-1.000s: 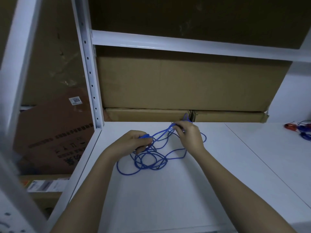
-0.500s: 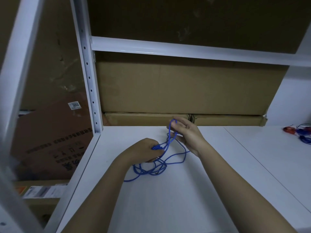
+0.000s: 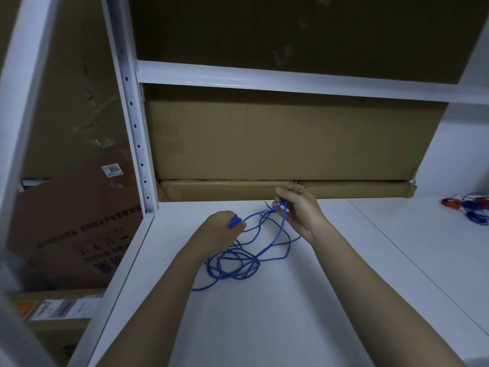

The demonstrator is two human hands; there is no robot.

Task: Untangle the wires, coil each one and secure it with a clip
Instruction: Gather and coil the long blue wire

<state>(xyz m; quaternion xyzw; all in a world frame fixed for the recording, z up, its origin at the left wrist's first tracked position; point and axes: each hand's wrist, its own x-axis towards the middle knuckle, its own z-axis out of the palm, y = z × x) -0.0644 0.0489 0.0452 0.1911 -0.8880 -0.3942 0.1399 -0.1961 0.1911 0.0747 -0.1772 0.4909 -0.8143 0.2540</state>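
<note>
A long blue wire (image 3: 234, 263) lies in loose tangled loops on the white shelf (image 3: 264, 313), just in front of my hands. My left hand (image 3: 221, 230) grips a bunch of gathered blue loops in its fist. My right hand (image 3: 299, 213) is farther back and to the right, pinching a strand of the same wire between thumb and fingers. A stretch of wire runs taut between the two hands. More wires, red and blue (image 3: 469, 207), lie in a small heap at the far right of the shelf.
A large cardboard box (image 3: 277, 139) stands at the back of the shelf on flat cardboard pieces (image 3: 225, 190). A white perforated upright (image 3: 135, 123) borders the shelf on the left. Beyond it leans a labelled carton (image 3: 74, 221).
My right hand has drawn the strand up and to the right, away from my left hand. The loose loops on the shelf have spread out wider.
</note>
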